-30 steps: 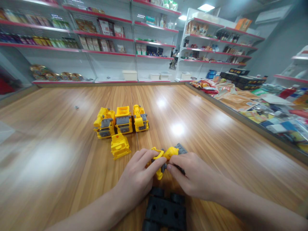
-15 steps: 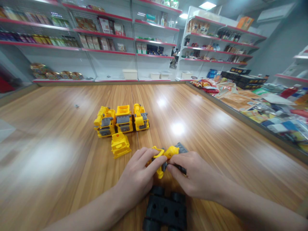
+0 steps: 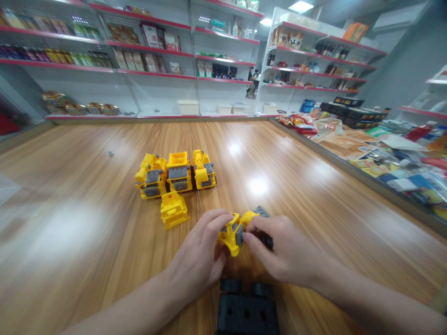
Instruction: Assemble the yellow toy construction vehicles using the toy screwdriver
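Both hands grip one yellow and grey toy vehicle just above the wooden table. My left hand curls its fingers round the toy's left side. My right hand pinches its right side, where a grey part sticks out. A loose yellow toy piece lies on the table left of the hands. Behind it, three yellow toy trucks stand side by side. A black wheeled chassis sits close to me, under my wrists.
Store shelves with red edges line the back wall, stocked with packets. A lower counter covered with packaged goods runs along the table's right edge. A small dark bit lies far left on the table.
The toy's yellow front part has been folded in closer to its body, and my left fingers have closed tighter round it. The black chassis sits slightly lower in view.
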Motion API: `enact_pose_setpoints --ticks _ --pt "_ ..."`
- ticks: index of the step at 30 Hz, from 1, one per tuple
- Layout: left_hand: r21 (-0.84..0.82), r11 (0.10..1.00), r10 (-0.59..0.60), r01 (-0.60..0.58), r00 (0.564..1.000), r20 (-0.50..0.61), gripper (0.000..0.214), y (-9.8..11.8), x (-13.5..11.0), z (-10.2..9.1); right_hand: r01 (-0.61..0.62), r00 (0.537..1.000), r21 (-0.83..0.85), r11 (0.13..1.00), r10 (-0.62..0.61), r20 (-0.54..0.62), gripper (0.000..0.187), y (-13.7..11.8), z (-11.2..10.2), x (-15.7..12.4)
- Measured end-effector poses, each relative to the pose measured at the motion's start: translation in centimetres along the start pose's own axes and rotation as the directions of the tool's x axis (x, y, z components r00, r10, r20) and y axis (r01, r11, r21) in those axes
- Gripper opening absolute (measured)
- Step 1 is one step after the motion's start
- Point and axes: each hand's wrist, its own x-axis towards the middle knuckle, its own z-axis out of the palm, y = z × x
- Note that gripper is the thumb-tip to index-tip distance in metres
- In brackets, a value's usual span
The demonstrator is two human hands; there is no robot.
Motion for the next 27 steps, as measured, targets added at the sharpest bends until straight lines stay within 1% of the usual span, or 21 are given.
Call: enact_pose_setpoints --ticks 3,6,9,12,15,22,27 --pt "0.029 0.999 -0.028 0.03 0.998 -0.058 0.052 -0.02 0.09 0.03 -0.004 0.998 0.06 0.998 0.008 -0.057 0.01 -0.07 -0.2 -0.08" --pt "0.08 0.996 -0.043 0.048 0.998 -0.053 0.043 0.25 0.31 -0.13 0.039 0.996 0.064 0.997 -0.034 -0.077 0.006 -0.06 -0.26 -0.16" --pt "0.092 0.995 -0.037 0.042 0.998 -0.05 0.041 0.36 0.42 -0.24 0.092 0.993 0.049 0.995 -0.087 -0.083 0.005 0.1 -0.22 -0.18" --pt "0.088 0.996 -0.026 0.03 0.998 -0.052 0.041 0.28 0.43 -0.28 0.114 0.992 0.034 0.993 -0.112 -0.063 0.008 0.37 -0.12 -0.2" --pt "0.08 0.996 -0.024 0.027 0.999 -0.039 0.042 0.2 0.48 -0.27 0.097 0.995 0.009 0.995 -0.097 -0.026 0.014 0.57 0.0 -0.25" --pt "0.076 0.997 -0.025 0.028 0.999 -0.032 0.041 0.13 0.54 -0.26 0.105 0.994 0.011 0.994 -0.105 -0.04 0.005 0.45 0.11 -0.14" --pt "0.078 0.996 -0.027 0.029 0.999 -0.03 0.042 -0.01 0.29 -0.29 0.115 0.993 -0.034 0.993 -0.114 0.021 0.01 0.72 0.03 -0.06"
